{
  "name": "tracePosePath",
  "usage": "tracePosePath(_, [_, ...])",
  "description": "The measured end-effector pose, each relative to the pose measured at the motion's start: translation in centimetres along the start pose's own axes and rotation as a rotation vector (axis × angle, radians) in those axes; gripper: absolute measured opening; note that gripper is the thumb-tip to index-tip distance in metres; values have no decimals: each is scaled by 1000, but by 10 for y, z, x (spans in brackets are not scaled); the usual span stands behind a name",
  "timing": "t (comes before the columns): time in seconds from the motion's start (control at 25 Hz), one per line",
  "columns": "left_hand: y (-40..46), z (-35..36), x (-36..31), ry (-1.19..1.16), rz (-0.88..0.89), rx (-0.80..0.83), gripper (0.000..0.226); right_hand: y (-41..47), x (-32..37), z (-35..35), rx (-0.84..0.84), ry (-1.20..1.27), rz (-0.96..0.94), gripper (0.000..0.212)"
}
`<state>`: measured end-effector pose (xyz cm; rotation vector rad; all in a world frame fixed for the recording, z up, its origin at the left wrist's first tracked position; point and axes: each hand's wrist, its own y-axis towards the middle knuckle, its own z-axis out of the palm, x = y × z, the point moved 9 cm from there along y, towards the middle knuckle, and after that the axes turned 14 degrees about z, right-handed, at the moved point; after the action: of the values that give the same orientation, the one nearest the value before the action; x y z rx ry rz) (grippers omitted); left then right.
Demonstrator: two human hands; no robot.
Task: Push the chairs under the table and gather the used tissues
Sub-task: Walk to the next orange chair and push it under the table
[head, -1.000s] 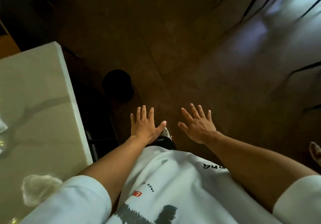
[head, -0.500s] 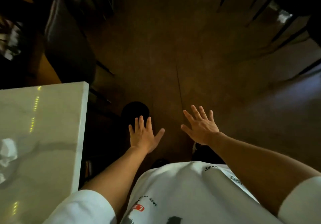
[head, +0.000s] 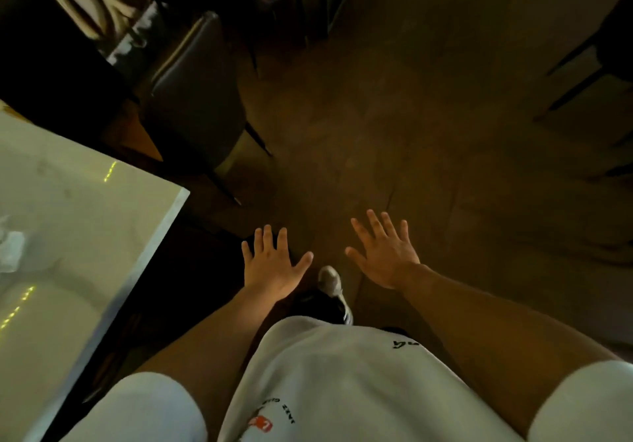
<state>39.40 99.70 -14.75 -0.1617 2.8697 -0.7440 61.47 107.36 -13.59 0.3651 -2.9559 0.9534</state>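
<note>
A pale table (head: 85,222) fills the left side, a dark chair (head: 195,99) standing beyond its corner. A crumpled tissue (head: 12,249) lies on the tabletop's left edge. The left hand (head: 270,267) and right hand (head: 387,256) hover with fingers spread, grasping nothing.

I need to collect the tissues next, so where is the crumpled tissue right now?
Head view: the crumpled tissue lies on the white table at the far left edge, left of the left hand.
</note>
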Motion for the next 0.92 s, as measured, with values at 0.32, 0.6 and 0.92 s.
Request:
tracePosePath(0.32, [154, -61, 28, -161, -91, 1, 96, 159, 13, -121, -36, -188, -84, 74])
tracePosePath(0.6, [227, -162, 69, -240, -224, -190, 93, 271, 99, -241, -155, -290, -340, 78])
tracePosePath(0.92, [248, -212, 148, -256, -583, -250, 92, 374, 232, -289, -128, -367, -720, 81])
